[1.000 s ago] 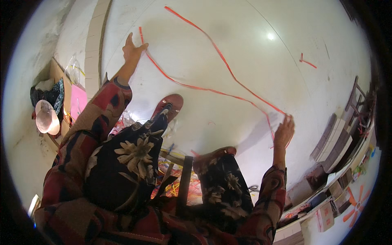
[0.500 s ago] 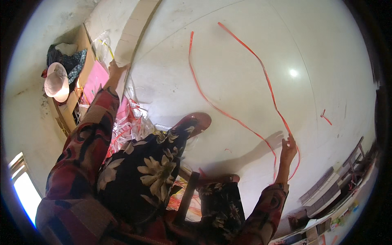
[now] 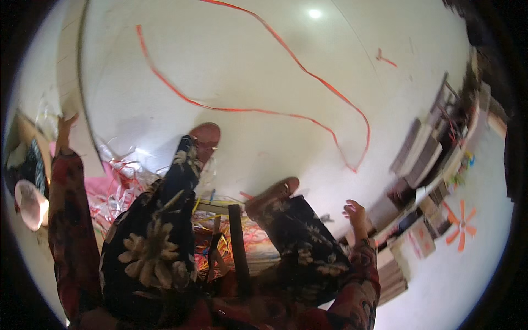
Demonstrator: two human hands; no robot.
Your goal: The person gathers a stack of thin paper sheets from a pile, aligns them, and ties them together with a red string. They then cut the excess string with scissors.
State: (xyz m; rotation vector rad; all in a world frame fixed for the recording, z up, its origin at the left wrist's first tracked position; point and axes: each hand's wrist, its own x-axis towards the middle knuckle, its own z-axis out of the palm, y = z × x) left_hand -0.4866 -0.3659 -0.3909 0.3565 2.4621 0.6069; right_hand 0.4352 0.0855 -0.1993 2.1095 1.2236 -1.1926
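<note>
Where the long, thin, flat red strip (image 3: pixel 236 110) lies: on the smooth pale floor (image 3: pixel 264 148), in two long limbs that meet in a narrow bend before the right hand; one limb passes out of view at the top.
Why it is so spread: probably it is light and springy, so its limbs keep soft waves and stay well apart.
Right hand (image 3: pixel 356 213): near the bend but not touching it; fingers loosely curled and apart, and I see nothing between them.
Left hand (image 3: pixel 64 131): stretched far to the left, beside the long beige band (image 3: pixel 70 82); somewhat blurred, but its fingers seem apart, with nothing visible in them.
Around the left side: a tangled heap of clear and red plastic strips (image 3: pixel 129 184) lies beside the leg, and a round pale hat (image 3: pixel 31 204) is farther out.
In the way: the left brown shoe (image 3: pixel 206 138) stands just beside the strip, and a dark upright bar (image 3: pixel 238 247) is between the legs.
Right side: stacked grey-brown slabs (image 3: pixel 421 151) lie beyond the bend.
</note>
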